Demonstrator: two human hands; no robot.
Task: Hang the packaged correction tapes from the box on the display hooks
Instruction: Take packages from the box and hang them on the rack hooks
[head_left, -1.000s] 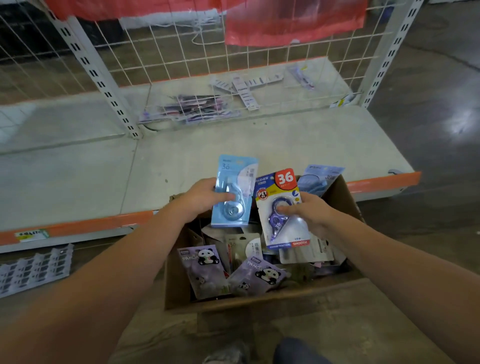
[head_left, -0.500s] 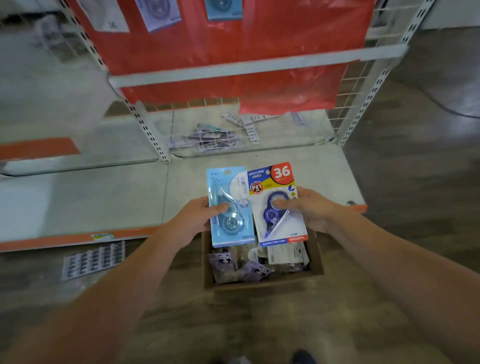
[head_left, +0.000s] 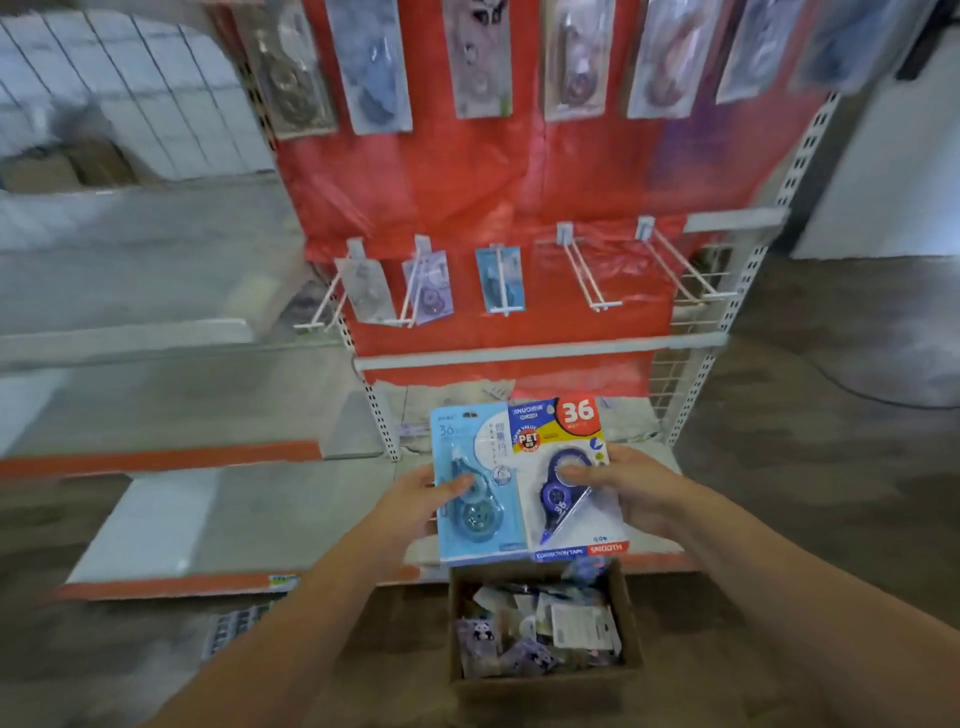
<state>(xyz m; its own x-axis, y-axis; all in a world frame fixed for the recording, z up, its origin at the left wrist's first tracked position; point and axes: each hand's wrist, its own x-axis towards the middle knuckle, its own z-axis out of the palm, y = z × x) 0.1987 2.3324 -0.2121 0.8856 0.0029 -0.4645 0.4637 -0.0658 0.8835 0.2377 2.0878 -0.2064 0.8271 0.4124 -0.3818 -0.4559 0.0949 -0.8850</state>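
My left hand (head_left: 421, 496) grips a light-blue packaged correction tape (head_left: 475, 483) by its left edge. My right hand (head_left: 626, 486) grips a white-and-blue packaged tape with a red "36" badge (head_left: 563, 467) by its right side. Both packs are upright, side by side, above the cardboard box (head_left: 540, 686), which holds several more packs. Higher up, a row of white display hooks juts from the red panel: the three on the left carry packs (head_left: 498, 278), and the two on the right (head_left: 592, 270) are bare.
A top row of hung packs (head_left: 480, 57) runs along the red backing. A low grey shelf with an orange edge (head_left: 171, 584) lies behind the box. A white perforated upright (head_left: 722, 332) stands at the right, with dark floor beyond. A sheet of labels (head_left: 234, 626) lies on the floor.
My view has tilted upward, bringing the hook rows into sight. Both hands have lifted the two packs higher above the box, and the box looks farther below.
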